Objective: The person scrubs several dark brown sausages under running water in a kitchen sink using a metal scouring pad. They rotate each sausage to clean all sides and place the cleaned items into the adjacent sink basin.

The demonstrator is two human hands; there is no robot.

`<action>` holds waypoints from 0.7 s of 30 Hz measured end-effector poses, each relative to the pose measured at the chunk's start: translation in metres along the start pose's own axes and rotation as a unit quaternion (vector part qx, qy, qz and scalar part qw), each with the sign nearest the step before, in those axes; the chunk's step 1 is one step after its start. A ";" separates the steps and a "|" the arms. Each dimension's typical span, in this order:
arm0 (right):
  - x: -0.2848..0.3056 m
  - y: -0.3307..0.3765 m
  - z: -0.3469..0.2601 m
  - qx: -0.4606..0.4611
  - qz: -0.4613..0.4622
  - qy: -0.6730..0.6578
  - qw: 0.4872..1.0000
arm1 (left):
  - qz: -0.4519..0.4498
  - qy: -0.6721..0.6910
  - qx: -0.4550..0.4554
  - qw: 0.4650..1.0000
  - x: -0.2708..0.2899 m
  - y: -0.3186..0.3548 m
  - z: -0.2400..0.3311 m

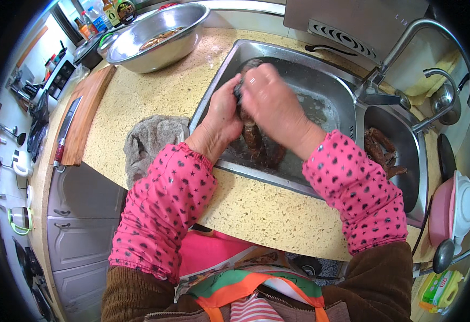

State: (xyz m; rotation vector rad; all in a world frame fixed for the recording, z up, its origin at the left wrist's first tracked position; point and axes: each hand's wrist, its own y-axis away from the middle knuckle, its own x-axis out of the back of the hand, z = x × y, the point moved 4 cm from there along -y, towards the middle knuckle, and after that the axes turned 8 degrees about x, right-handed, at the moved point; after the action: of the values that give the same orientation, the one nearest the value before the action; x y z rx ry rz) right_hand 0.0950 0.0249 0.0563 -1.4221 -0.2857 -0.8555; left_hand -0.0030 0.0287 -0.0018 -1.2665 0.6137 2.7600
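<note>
Over the large steel sink basin (pixel 331 110), my left hand (pixel 224 114) is closed around a long, brown, segmented root-like piece (pixel 252 138), dirty-looking and wet. Its upper end shows above my fingers, and its lower part hangs into the basin. My right hand (pixel 275 107) is bent over the same piece from the right, its fingers smeared by motion. Between the hands shows a dark grey bit (pixel 238 91), too covered to name. Shallow cloudy water with suds stands in the basin. More brown root-like pieces (pixel 381 150) lie in the smaller right basin.
A steel bowl (pixel 157 53) with sliced pieces stands at the back left. A knife (pixel 67 129) rests on the wooden cutting board (pixel 87 115). A grey cloth (pixel 154 142) lies left of the sink. The faucet (pixel 377 75) rises behind; pink and white basins (pixel 455 206) stand at right.
</note>
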 end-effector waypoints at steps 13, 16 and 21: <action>0.031 -0.003 0.019 -0.087 0.011 -0.162 0.983 | -0.067 -0.426 -0.137 0.892 -0.016 0.017 -0.008; 0.026 0.008 0.053 -0.159 0.016 -0.075 0.984 | -0.116 -0.475 -0.151 0.859 -0.019 0.012 -0.014; 0.032 0.031 0.087 -0.213 0.063 -0.016 0.975 | -0.121 -0.485 -0.175 0.848 -0.024 0.013 -0.015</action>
State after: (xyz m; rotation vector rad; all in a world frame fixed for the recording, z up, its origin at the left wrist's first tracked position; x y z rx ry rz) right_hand 0.1640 0.0928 0.0690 -1.8329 -0.0331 -0.8203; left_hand 0.0214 0.0144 0.0111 0.1644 -0.1373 2.8302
